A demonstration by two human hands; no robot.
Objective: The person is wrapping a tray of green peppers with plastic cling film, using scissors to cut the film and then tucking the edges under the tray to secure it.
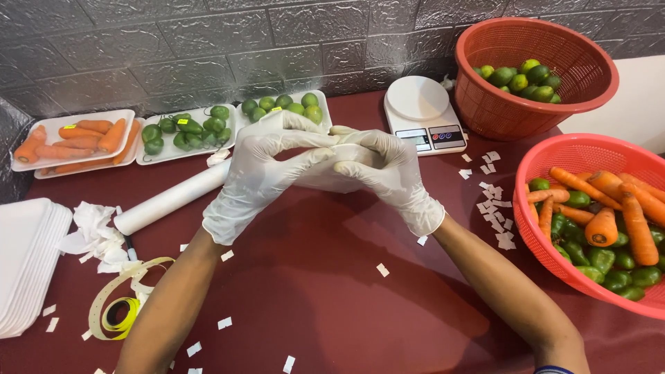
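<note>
Trays (24, 242), white foam, sit stacked far off to the left of the left hand (260, 173), w/ crumpled paper (93, 232) and a curl of label backing strip (121, 305) nearer it. Beyond that hand: a tray of carrots (73, 142), then a tray of green peppers (187, 128), then a tray of limes (284, 105) directly behind the knuckles. Roll of cling film (170, 199) lies just left of the left wrist, long axis slanting up-right toward the hands.

Both hands are gloved, raised above the dark red table (332, 291), fingertips meeting at centre. Between them is a white foam tray (343, 156), mostly hidden; it seems to run left-right, each hand on one end. Left hand: fingers curled, pinching its end. Right hand (391, 176): fingers bent, pressed against the other end; whether film is being stretched, can't tell. Neither hand is clearly nearer, the tray sits in both.

Behind the right hand: a white kitchen scale (422, 114). Further right: a red basket of limes (537, 69), and below it a red basket of carrots and peppers (596, 215), well apart from the hand. Paper scraps (495, 208) are scattered between.
</note>
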